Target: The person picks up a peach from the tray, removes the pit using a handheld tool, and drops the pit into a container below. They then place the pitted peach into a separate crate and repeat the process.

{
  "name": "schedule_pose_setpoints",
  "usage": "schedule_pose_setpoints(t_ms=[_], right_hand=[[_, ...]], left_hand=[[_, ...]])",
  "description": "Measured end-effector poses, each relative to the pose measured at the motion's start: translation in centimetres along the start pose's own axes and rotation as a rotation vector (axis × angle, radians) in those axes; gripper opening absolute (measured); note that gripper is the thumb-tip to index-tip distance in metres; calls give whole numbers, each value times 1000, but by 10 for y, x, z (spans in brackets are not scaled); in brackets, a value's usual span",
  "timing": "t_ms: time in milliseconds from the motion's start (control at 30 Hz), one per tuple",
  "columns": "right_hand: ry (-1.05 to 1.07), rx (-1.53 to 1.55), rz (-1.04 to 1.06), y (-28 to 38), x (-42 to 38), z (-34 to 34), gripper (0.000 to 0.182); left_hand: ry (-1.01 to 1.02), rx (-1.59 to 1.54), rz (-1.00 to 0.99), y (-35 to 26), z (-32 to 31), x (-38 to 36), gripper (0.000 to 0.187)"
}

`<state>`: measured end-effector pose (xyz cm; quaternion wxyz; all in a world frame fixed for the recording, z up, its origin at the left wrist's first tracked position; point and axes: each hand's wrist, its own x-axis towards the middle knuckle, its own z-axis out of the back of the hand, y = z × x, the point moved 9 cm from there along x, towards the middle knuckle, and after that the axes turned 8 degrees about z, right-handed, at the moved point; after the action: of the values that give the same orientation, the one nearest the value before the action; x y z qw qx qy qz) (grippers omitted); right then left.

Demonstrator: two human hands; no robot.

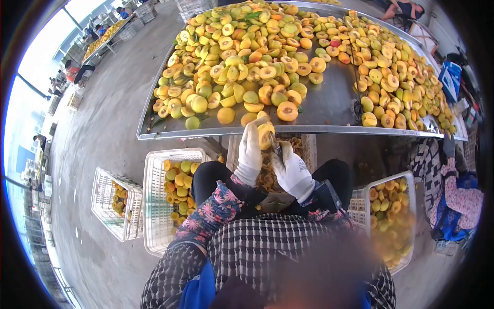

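Observation:
My left hand (250,149), in a white glove, grips a yellow peach half (264,135) just over the front edge of the metal table. Its cut side faces my right hand (290,170), also gloved in white. That hand is closed around a small pitting tool (276,146), whose metal end meets the peach half; its exact shape is mostly hidden by the fingers. Just beyond my hands lies a pile of yellow peaches (231,56), many cut in half with the pits showing. Below, between my knees, a crate (311,149) holds brownish pits or scraps.
The metal table (329,92) has a raised rim and a second peach heap (396,72) at right. White crates of peaches stand left (154,216), farther left (116,206) and right (409,206). A co-worker's gloved hand (449,147) and sleeve are at far right.

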<state>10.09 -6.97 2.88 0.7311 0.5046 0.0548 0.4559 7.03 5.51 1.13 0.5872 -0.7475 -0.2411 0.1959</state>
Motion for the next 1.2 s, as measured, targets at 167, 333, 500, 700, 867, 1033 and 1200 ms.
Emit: schedule_pose_setpoints(t_ms=[167,333,500,700,867,1033,1200], right_hand=[[9,-21,-27,-4,-2,-4,27],[172,-232,-7,-1,-10,-5,28],[217,-97,13,-15,-17,-11,28],[338,-109,26,-19,-19,-15,27],[269,379,-167,-33,-33,-32,29],[367,1010,-690,-23,-50,-46,27],[217,905,-464,-35,-37,-43,22]], left_hand=[[-45,-142,1,7,-2,-2,42],[35,-123,179,19,0,1,44],[103,-208,286,35,-3,3,46],[197,-115,459,41,-6,-1,49],[231,-237,428,42,-13,-1,48],[149,-397,349,40,-14,-3,40],[87,-402,478,44,-15,-4,39]])
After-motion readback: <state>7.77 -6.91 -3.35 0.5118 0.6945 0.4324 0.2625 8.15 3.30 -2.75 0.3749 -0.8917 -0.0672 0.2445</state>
